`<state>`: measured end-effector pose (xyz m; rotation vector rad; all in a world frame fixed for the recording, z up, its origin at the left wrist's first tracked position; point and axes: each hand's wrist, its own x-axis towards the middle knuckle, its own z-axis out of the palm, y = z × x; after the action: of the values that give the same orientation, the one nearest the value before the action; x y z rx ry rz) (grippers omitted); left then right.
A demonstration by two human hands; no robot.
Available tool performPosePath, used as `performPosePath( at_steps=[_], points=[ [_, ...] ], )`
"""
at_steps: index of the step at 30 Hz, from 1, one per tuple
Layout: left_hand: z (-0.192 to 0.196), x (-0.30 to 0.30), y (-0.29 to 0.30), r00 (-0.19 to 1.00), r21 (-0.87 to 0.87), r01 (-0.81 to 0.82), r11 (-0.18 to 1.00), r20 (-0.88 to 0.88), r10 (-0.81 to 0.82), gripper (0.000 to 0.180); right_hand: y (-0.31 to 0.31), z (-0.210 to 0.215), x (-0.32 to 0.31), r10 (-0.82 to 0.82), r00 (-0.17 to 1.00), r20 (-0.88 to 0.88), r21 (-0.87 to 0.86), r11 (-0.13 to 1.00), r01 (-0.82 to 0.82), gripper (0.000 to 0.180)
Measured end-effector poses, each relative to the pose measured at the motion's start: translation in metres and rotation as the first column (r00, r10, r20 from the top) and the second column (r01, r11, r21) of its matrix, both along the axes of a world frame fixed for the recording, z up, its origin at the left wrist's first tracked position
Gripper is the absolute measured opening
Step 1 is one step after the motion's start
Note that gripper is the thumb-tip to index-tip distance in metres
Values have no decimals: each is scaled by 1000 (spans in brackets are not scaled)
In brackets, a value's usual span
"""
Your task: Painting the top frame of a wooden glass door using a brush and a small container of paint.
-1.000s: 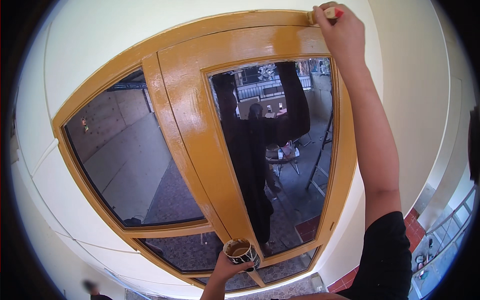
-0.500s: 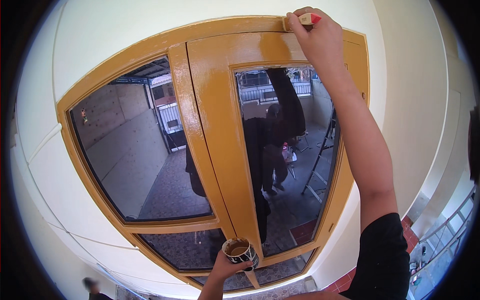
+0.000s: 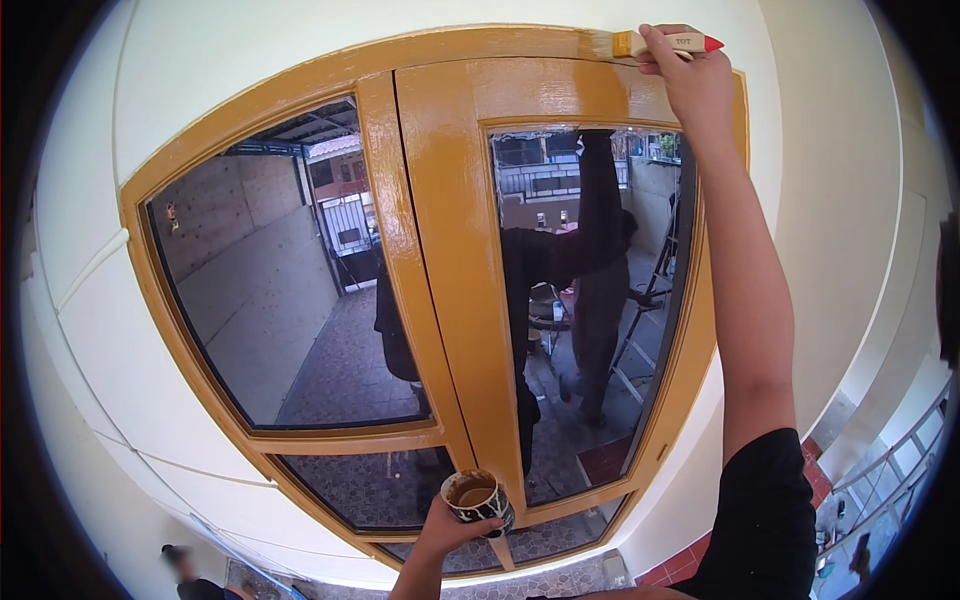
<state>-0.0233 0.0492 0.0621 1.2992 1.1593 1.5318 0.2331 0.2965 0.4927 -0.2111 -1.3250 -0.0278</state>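
My right hand (image 3: 692, 85) is raised high and grips a flat paintbrush (image 3: 688, 43) with a pale handle and red tip. Its bristles point left and rest against the top rail (image 3: 480, 43) of an ochre-brown wooden door and window frame. Low in the middle, my left hand (image 3: 448, 530) is wrapped round a paint-smeared cup (image 3: 495, 515), dark with white streaks. Brown paint shows inside it. Below the rail stands the ochre door (image 3: 450, 200), its surface glossy in places.
Dark glass panes (image 3: 270, 300) fill the frame and mirror a yard, people and a ladder. Cream wall (image 3: 830, 200) borders it on both sides. Metal rails (image 3: 895, 470) stand at the lower right beside red tiles (image 3: 675, 570). Another person (image 3: 195, 580) is at the lower left.
My right hand has moved right along the top rail with the paintbrush, whose handle now shows more from the side. The left hand still holds the cup in nearly the same place.
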Motion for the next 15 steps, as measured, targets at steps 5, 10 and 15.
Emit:
performPosePath(
  at_steps=[5, 10, 15],
  points=[
    [3, 2, 1, 1000, 19, 8, 1000, -21, -8, 64, 16, 1, 35, -347, 936, 60, -22, 937, 349, 30],
    [12, 9, 1, 998, 13, 4, 1000, -61, -3, 62, 27, -1, 56, -345, 939, 2, -24, 938, 345, 32],
    [11, 15, 7, 999, -15, 34, 999, -11, -34, 61, 29, -3, 74, -409, 912, -13, -22, 912, 409, 30]
  ],
)
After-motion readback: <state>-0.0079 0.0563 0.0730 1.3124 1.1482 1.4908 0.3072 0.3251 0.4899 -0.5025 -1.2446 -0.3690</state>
